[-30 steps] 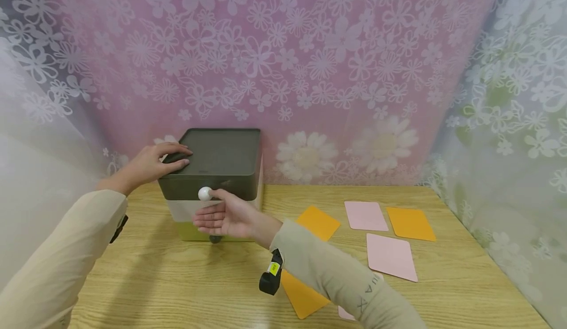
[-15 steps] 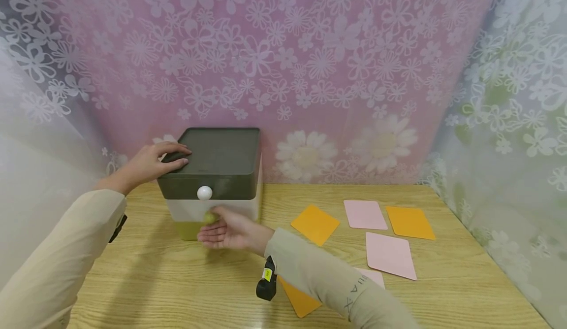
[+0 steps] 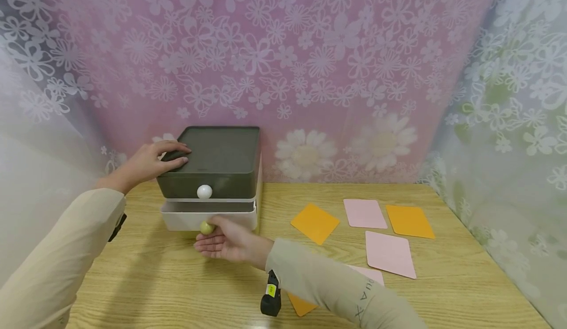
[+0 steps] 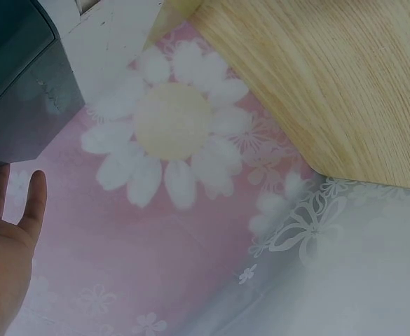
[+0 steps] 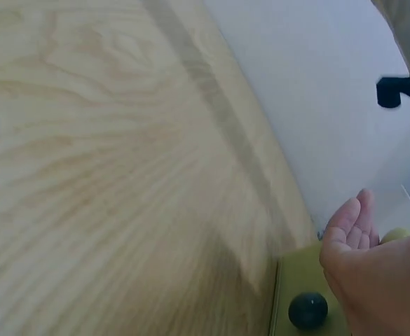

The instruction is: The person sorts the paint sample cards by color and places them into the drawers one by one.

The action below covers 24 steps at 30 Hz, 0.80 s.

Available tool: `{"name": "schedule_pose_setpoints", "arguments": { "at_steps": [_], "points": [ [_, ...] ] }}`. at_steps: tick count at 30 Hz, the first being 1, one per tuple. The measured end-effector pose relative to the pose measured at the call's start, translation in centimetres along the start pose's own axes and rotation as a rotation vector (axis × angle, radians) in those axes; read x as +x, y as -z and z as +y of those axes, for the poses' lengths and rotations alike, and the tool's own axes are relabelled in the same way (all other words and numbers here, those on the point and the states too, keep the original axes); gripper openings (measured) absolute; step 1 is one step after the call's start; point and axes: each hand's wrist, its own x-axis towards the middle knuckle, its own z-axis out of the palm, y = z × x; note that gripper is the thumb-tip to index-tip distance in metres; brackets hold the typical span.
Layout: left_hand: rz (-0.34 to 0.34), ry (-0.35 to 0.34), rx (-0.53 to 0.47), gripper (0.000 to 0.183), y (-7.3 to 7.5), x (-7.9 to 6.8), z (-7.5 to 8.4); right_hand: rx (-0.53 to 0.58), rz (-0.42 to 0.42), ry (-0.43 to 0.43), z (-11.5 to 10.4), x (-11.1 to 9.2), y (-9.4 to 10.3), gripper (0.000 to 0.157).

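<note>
Okay, right hand (image 3: 228, 241) hooks thumb round green knob (image 3: 205, 227) on part-open white drawer (image 3: 181, 220); left hand (image 3: 148, 162), fingers relaxed, rests on dark cabinet top (image 3: 221, 148) at left.

In sight are 2 hands (image 3: 232, 241), 1 drawer unit (image 3: 219, 149), 1 white knob (image 3: 204, 191), 1 yellow-green knob (image 3: 205, 227), 1 dark knob (image 5: 308, 311), 1 table (image 3: 173, 284), 3 orange cards (image 3: 315, 223) and 3 pink cards (image 3: 391, 254).

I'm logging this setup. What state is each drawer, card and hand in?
Dark grey plastic top drawer, shut
White plastic middle drawer, partly open
Green plastic bottom drawer, apparently shut
Left hand, rests on the left edge of the flat dark grey top
Right hand, holds the middle drawer's round yellow-green knob
Thin square orange cards, lying flat
Thin square pink cards, lying flat
</note>
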Motion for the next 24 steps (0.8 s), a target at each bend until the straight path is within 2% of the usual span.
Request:
{"name": "schedule_pose_setpoints", "arguments": {
  "at_steps": [12,24],
  "points": [
    [-0.015,-0.017,0.019,0.042,0.1,0.1,-0.2,-0.041,-0.036,-0.001,2.5,-3.6,-1.4,0.047],
    [-0.015,-0.014,0.03,0.041,0.1,0.0,-0.1,-0.069,-0.069,0.004,3.2,-3.9,-1.3,0.049]
  ]
}}
